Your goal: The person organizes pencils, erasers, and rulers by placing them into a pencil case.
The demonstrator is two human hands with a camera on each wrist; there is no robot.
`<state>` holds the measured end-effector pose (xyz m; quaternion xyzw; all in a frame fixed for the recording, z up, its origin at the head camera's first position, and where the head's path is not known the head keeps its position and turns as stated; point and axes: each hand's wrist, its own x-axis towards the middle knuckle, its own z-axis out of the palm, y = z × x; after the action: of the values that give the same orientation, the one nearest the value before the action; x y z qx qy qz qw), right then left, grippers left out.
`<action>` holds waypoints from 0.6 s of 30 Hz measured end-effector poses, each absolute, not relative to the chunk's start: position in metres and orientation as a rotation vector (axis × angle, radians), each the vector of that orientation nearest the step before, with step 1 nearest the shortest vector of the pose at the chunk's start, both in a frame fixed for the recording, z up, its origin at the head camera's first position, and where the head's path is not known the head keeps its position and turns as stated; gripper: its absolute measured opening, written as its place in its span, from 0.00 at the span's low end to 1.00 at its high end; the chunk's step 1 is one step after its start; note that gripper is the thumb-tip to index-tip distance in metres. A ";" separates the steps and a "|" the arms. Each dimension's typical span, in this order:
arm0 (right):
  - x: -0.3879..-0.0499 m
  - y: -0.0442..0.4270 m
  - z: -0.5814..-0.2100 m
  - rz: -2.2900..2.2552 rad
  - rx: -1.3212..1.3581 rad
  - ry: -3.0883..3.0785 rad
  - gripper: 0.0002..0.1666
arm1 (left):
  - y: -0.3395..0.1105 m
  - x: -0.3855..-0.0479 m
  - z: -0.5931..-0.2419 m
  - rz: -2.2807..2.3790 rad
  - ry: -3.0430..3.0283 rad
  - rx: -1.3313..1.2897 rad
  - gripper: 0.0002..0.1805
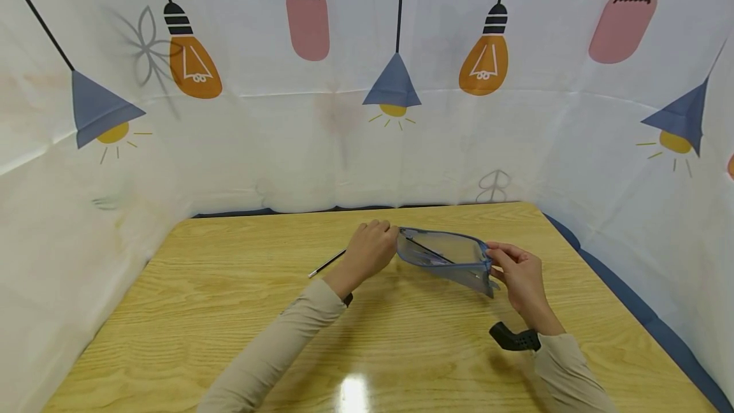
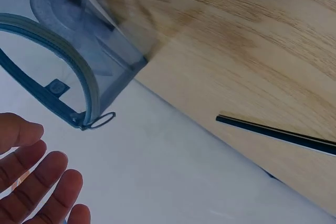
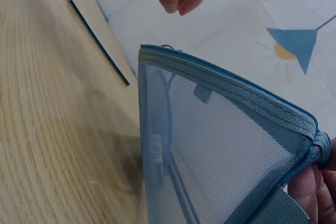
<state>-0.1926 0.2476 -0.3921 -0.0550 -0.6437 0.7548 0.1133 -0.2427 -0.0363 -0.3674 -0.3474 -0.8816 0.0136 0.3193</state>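
Observation:
A blue mesh zip pouch (image 1: 467, 276) is held up above the table, its zipped mouth gaping. At its right corner, my right hand (image 1: 520, 279) pinches the edge by a small fabric tab, seen closely in the right wrist view. My left hand (image 1: 369, 250) is beside the pouch's other end, fingers loosely bent and apart from it in both wrist views. A zip pull (image 2: 103, 121) hangs at that left corner. Through the mesh show a curved, clear protractor-like piece (image 2: 55, 11) and a long thin dark stick (image 1: 427, 249).
On the wooden table (image 1: 229, 311), a black pencil (image 1: 327, 263) with a pale end lies left of my left hand, partly hidden by it. A white curtain (image 1: 275, 152) with printed lamps hangs behind the far table edge. A black wrist mount (image 1: 516, 338) sits at my right cuff.

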 end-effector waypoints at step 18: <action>-0.193 0.249 -0.393 2.220 -0.190 -1.882 0.06 | -0.064 -0.251 -0.377 0.015 -2.464 -0.792 0.02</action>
<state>-0.1933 0.2490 -0.3930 -0.0646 -0.6412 0.7563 0.1125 -0.2510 -0.0638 -0.3771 -0.2942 -0.9158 0.0057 0.2735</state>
